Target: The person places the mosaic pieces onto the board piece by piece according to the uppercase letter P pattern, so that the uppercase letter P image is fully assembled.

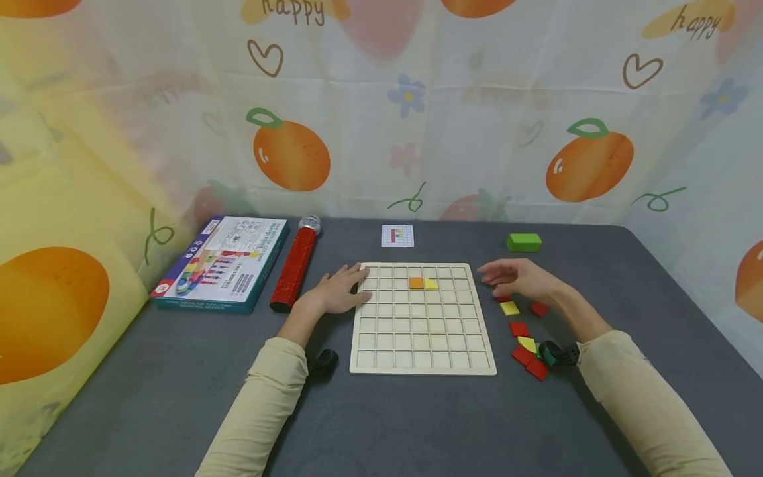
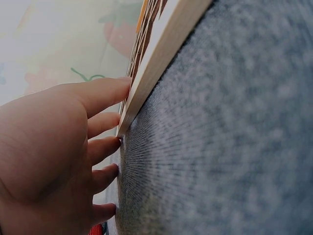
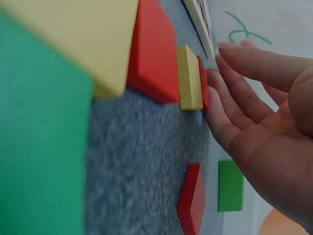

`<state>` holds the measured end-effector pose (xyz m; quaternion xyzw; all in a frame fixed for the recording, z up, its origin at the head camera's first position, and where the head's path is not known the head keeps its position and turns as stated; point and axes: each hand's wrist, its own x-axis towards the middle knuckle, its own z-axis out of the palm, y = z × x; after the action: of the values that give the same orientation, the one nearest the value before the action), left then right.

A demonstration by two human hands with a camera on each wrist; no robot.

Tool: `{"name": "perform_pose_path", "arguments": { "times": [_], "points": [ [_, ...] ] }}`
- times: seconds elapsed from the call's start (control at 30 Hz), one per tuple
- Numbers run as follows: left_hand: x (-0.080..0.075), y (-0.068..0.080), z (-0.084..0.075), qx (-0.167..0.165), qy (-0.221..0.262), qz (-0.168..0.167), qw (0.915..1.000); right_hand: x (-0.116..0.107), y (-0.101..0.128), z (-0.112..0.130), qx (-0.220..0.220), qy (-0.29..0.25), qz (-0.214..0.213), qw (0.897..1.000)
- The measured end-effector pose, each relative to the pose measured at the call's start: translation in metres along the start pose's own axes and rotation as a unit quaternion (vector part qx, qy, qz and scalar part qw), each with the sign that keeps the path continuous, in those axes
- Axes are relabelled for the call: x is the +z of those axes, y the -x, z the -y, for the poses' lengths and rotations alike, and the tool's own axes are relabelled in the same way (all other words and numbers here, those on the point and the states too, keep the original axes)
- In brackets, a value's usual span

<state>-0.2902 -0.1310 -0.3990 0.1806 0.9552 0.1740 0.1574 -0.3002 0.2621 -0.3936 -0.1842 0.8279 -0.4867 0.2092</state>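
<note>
A pale wooden grid board [image 1: 422,341] lies in the middle of the table. In its second row sit an orange tile [image 1: 415,283] and a yellow tile [image 1: 431,284], side by side. My left hand [image 1: 335,291] rests at the board's upper left edge, thumb and fingertips at the rim [image 2: 152,63]. Off the board's upper right side, my right hand [image 1: 527,281] hovers with loosely bent fingers and nothing visible between them. Just below its fingers is a red tile [image 1: 503,299], partly hidden. A loose yellow tile [image 1: 509,309] and another red tile [image 1: 539,309] lie nearby.
More red and yellow tiles, with a green piece [image 3: 39,132], lie near my right wrist. Behind the right hand stands a green block [image 1: 524,242]. A small printed grid card [image 1: 397,236] lies beyond the board. To the left are a red microphone [image 1: 296,265] and a game box [image 1: 238,265].
</note>
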Motion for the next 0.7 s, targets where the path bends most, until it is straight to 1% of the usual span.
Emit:
{"name": "perform_pose_path", "arguments": {
  "times": [0.33, 0.47, 0.7],
  "points": [
    [0.0, 0.0, 0.0, 0.001, -0.003, 0.002, 1.0, -0.007, 0.005, -0.004, -0.008, 0.073, 0.015, 0.997],
    [-0.001, 0.0, 0.0, 0.002, -0.003, 0.004, 1.0, -0.008, 0.009, -0.004, -0.014, 0.082, 0.023, 0.996],
    [-0.001, -0.001, 0.0, 0.005, 0.001, 0.003, 1.0, -0.008, 0.012, -0.002, -0.02, 0.093, 0.002, 0.995]
  ]
}}
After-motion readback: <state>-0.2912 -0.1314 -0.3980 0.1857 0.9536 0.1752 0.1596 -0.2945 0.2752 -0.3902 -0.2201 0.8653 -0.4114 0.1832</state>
